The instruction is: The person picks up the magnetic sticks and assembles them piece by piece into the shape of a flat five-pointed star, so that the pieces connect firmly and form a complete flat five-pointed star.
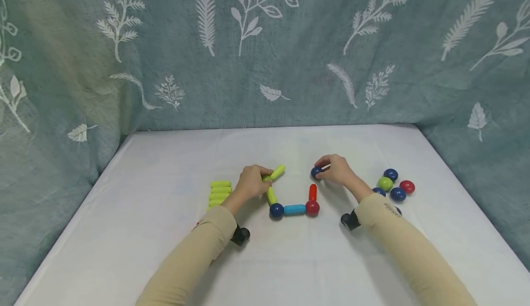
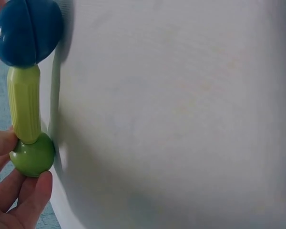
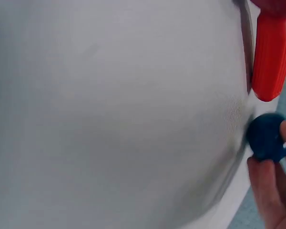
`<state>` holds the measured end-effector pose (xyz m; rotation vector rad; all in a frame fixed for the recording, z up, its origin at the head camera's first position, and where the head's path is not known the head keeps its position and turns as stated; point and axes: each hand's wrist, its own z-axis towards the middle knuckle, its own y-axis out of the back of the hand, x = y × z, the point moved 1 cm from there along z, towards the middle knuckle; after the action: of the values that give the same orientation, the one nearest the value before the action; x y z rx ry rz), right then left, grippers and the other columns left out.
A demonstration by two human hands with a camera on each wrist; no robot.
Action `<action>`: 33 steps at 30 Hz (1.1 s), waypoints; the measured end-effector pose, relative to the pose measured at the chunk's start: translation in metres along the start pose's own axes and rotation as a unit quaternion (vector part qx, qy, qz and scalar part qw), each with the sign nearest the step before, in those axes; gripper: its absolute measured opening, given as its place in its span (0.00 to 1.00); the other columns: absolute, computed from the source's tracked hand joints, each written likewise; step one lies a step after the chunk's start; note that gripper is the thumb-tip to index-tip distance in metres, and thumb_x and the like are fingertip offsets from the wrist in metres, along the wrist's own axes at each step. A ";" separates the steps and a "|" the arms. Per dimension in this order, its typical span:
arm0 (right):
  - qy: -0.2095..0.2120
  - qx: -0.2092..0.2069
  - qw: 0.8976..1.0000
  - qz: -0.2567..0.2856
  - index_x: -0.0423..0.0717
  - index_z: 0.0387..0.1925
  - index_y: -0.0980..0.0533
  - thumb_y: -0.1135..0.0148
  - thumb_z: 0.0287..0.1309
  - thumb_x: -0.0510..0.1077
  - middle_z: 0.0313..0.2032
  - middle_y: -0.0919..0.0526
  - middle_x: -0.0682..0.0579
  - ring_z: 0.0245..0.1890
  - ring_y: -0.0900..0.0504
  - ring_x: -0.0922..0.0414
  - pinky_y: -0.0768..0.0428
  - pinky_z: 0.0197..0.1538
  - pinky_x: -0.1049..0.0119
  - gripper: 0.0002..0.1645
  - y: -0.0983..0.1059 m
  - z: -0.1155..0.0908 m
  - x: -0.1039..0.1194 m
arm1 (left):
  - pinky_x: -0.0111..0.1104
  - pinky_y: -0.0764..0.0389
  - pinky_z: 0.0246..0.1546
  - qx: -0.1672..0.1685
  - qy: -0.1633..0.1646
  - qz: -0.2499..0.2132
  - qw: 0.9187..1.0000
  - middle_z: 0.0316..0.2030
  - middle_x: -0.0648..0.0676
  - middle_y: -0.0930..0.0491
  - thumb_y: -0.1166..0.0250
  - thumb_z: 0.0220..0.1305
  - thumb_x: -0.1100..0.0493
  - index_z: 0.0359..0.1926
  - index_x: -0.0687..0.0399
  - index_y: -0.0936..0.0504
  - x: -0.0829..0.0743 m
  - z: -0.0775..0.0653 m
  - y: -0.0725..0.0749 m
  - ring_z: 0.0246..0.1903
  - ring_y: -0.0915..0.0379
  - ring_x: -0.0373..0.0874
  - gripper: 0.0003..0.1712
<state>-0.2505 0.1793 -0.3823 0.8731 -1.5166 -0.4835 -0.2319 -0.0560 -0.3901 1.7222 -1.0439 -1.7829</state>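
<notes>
My left hand pinches a green ball at the left corner of a joined set of balls and sticks. One yellow-green stick points away from that ball to the upper right; another yellow-green stick links it to a dark blue ball. From there a light blue stick leads to a red ball, which carries a red stick. Just beyond the red stick's free end, my right hand holds a separate blue ball between thumb and fingers.
Several yellow-green sticks lie in a row left of my left hand, partly hidden by it. Loose blue balls, a green ball and a red ball sit at the right, some behind my right arm. A patterned curtain hangs behind the white table.
</notes>
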 end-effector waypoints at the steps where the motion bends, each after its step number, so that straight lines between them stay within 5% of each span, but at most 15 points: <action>1: -0.003 0.005 1.000 0.006 0.35 0.46 0.25 0.37 0.52 0.34 0.48 0.24 0.37 0.47 0.24 0.45 0.25 0.48 0.57 0.17 -0.001 0.003 0.001 | 0.35 0.24 0.42 0.000 0.000 -0.002 1.000 0.46 0.57 0.21 0.36 0.54 0.64 0.49 0.58 0.20 0.000 0.000 -0.001 0.45 0.27 0.47 0.19; 10: -0.004 0.027 0.999 0.026 0.37 0.47 0.24 0.38 0.53 0.35 0.49 0.23 0.39 0.50 0.26 0.47 0.27 0.52 0.58 0.18 -0.016 0.029 0.022 | 0.37 0.26 0.47 0.001 0.008 -0.001 1.000 0.46 0.57 0.21 0.35 0.54 0.63 0.49 0.57 0.20 0.001 0.000 -0.001 0.48 0.27 0.48 0.19; 25: 0.037 0.058 0.998 -0.010 0.35 0.48 0.25 0.39 0.53 0.33 0.48 0.22 0.40 0.50 0.24 0.47 0.25 0.50 0.61 0.18 -0.031 0.040 0.042 | 0.37 0.27 0.48 0.012 0.010 0.015 1.000 0.45 0.55 0.20 0.34 0.53 0.62 0.47 0.55 0.18 -0.001 0.000 -0.003 0.46 0.27 0.47 0.17; 33: 0.058 0.108 0.992 0.007 0.38 0.62 0.36 0.35 0.50 0.34 0.60 0.33 0.38 0.53 0.26 0.45 0.27 0.53 0.58 0.36 -0.024 0.031 0.034 | 0.39 0.28 0.49 0.012 0.013 0.011 1.000 0.45 0.55 0.20 0.34 0.53 0.63 0.47 0.56 0.19 -0.001 -0.003 -0.003 0.47 0.27 0.48 0.18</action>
<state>-0.2734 0.1327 -0.3829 1.0394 -1.4852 -0.2559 -0.2285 -0.0544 -0.3916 1.7367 -1.0723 -1.7378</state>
